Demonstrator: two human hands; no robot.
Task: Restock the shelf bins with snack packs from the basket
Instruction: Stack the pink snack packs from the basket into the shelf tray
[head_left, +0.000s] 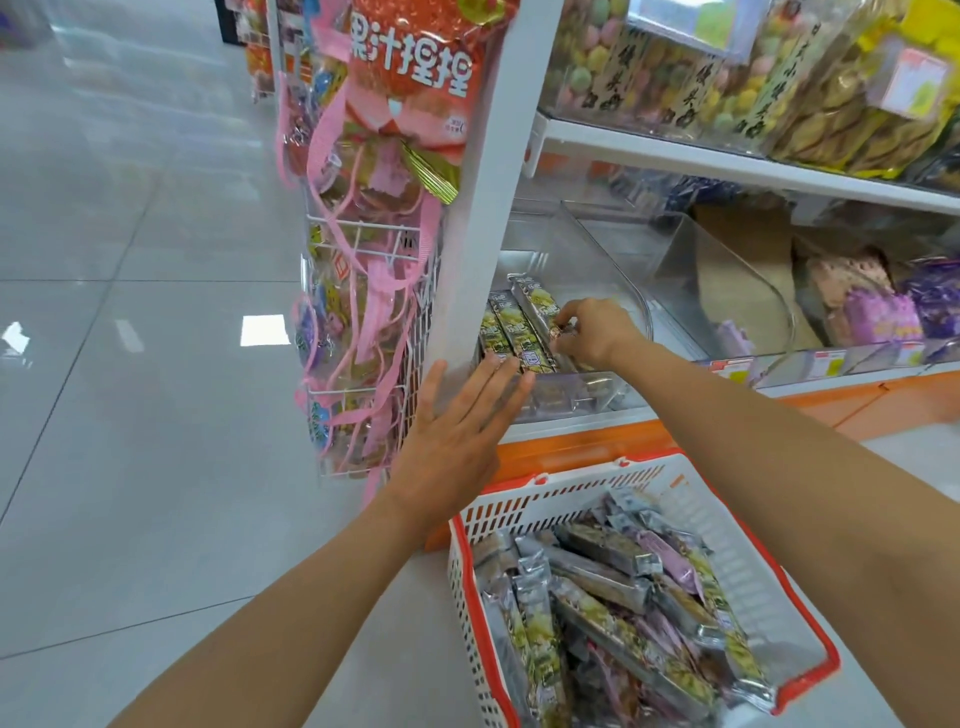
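The step in hand is the placing of one pack into the clear bin. The right hand pinches the near end of this pack with curled fingers. The pack runs from the grip toward 11 o'clock, along the right side of two other packs already in a row.

The left hand holds nothing. Its fingers are straight and flat, with the tips at the front edge of the bin, at 8 o'clock from the right hand; it seems to steady the row.

I judge the next move needs to let the pack go parallel to its neighbours, then reach to the basket at 6 o'clock, where many packs wait.
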